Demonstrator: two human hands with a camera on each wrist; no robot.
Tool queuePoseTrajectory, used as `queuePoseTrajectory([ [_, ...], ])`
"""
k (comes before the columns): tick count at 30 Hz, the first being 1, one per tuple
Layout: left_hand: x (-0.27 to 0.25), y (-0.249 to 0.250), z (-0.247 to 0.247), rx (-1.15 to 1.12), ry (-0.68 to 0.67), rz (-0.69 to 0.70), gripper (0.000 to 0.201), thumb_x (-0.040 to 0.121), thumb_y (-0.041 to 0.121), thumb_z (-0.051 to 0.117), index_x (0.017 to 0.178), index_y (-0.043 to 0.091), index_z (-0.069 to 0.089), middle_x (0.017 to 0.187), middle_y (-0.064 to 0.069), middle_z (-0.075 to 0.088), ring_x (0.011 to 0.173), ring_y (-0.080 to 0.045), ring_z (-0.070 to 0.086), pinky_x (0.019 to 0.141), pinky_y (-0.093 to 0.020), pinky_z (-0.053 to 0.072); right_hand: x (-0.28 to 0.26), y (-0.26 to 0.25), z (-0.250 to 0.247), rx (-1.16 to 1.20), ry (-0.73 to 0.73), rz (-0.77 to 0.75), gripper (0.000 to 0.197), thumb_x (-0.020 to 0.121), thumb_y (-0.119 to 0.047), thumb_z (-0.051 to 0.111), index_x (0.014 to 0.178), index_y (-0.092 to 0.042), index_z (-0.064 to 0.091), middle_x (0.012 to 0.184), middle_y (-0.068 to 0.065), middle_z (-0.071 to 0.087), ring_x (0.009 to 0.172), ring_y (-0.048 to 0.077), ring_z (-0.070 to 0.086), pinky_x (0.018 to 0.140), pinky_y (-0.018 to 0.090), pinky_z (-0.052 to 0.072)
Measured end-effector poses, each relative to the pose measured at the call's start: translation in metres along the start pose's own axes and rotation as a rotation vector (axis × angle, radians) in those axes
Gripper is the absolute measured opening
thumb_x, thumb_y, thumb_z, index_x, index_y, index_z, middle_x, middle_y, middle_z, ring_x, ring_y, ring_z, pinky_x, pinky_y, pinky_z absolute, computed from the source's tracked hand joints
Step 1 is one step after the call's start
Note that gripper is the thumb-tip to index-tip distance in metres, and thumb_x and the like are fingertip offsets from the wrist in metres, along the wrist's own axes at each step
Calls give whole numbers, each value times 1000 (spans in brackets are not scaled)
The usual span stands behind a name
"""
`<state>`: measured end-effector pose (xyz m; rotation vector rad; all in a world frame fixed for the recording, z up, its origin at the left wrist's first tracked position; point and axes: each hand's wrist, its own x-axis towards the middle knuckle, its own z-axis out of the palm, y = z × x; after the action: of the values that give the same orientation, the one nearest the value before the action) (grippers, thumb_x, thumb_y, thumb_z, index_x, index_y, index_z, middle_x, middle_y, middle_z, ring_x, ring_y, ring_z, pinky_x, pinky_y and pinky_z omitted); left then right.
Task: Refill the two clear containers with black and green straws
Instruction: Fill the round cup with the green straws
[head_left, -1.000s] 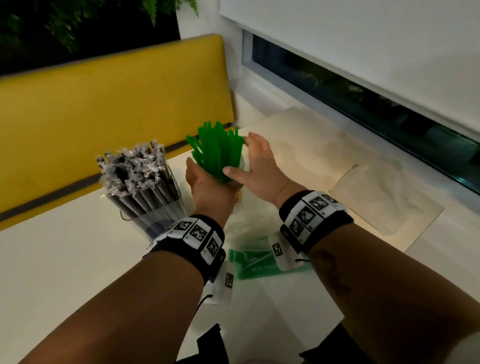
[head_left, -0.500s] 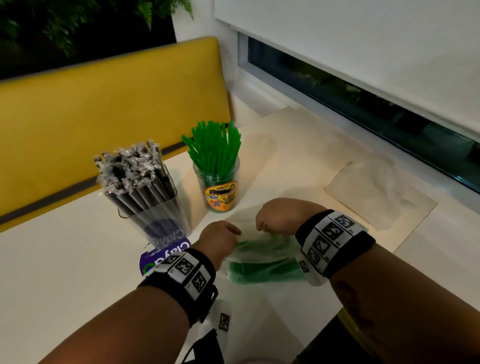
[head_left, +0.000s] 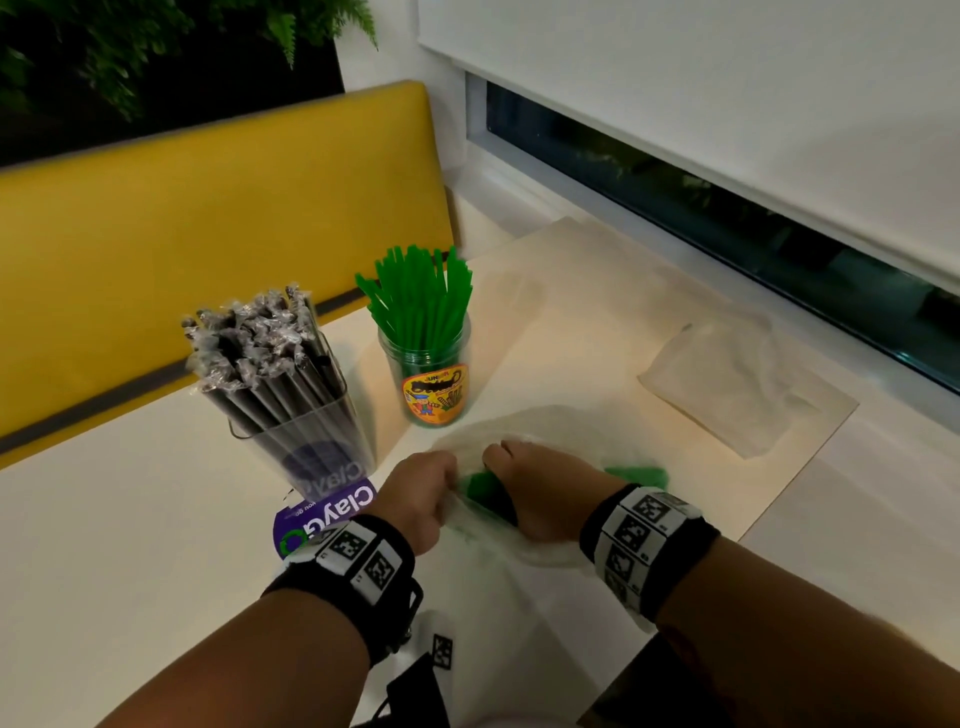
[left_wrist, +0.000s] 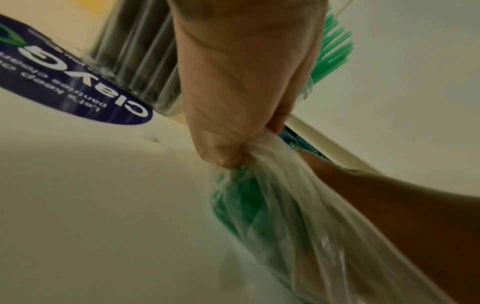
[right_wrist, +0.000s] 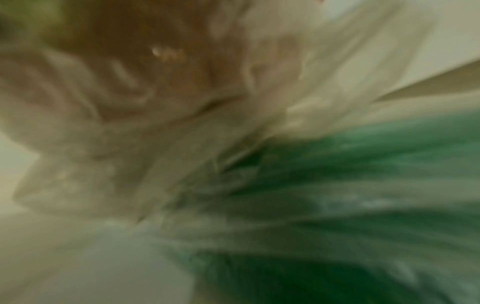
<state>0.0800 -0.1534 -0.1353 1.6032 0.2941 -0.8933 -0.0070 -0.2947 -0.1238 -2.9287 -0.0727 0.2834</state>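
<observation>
A clear jar with a yellow label stands upright, full of green straws. To its left a clear square container holds wrapped black straws. In front of them lies a clear plastic bag with more green straws inside. My left hand pinches a bunched edge of the bag. My right hand grips the bag beside it, knuckles up. The right wrist view is blurred, showing bag film and green straws.
A purple round sticker lies under the black-straw container. An empty crumpled clear bag lies at the right on a beige mat. A yellow bench back runs behind the white table; a window sill borders the right.
Both hands left the green straws in the jar, came down toward me and took hold of the straw bag on the table. They now pull at its edge.
</observation>
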Motion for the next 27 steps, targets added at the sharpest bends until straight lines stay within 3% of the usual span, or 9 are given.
queuePoseTrajectory([
  [2,-2,6,-2,245,-116,6,40,53,14,55,93,10,56,88,-15,54,71,-23,53,61,-29,43,-1,3,5,28,83,-40,25,84,-36,58,98,-19,47,97,3,54,86,26,56,70,38,53],
  [4,-2,11,-4,447,-93,12,76,55,25,59,129,23,43,112,-9,60,97,-24,60,73,-33,53,-1,5,8,57,131,-67,24,86,-39,57,97,-19,49,97,3,55,86,24,55,75,40,53],
  [7,-5,18,-3,680,-100,94,85,68,30,59,144,36,21,111,-8,62,96,-26,61,82,-44,56,0,6,7,87,178,-99,32,86,-43,58,102,-16,56,98,5,58,87,26,56,80,37,50],
  [10,6,13,-2,725,-32,142,82,81,19,57,150,29,13,113,-14,63,95,-30,65,84,-52,58,-3,4,3,185,212,-119,47,82,-48,61,110,-10,58,103,9,59,91,27,57,83,35,49],
  [13,14,4,-2,520,1,92,75,73,13,55,141,31,28,111,-11,62,94,-32,66,78,-53,60,-5,6,-1,234,177,-103,49,80,-44,67,112,-9,55,106,10,58,93,28,56,82,38,50],
  [17,12,1,0,216,38,4,23,79,3,46,98,11,55,104,-16,62,94,-35,63,83,-46,55,-5,6,-7,209,96,-72,57,82,-45,68,125,-11,51,116,8,61,100,28,59,88,38,51],
  [21,13,-4,3,18,35,-65,16,75,4,44,78,10,58,86,-16,59,84,-29,56,77,-37,46,0,1,-13,97,-76,19,84,79,-51,65,147,-18,30,131,9,59,117,31,58,98,36,47],
  [24,8,-3,9,-34,-2,-73,17,83,8,42,73,13,55,70,-11,55,70,-25,53,67,-32,44,7,1,-15,71,-27,-27,66,73,-51,67,126,-17,50,113,6,60,101,27,58,89,37,51],
  [27,10,-1,10,-73,6,-78,16,84,8,43,72,14,51,68,-10,50,65,-24,50,63,-31,40,11,2,-11,32,36,-100,45,77,-57,51,96,-17,57,88,3,56,79,23,52,73,38,50],
])
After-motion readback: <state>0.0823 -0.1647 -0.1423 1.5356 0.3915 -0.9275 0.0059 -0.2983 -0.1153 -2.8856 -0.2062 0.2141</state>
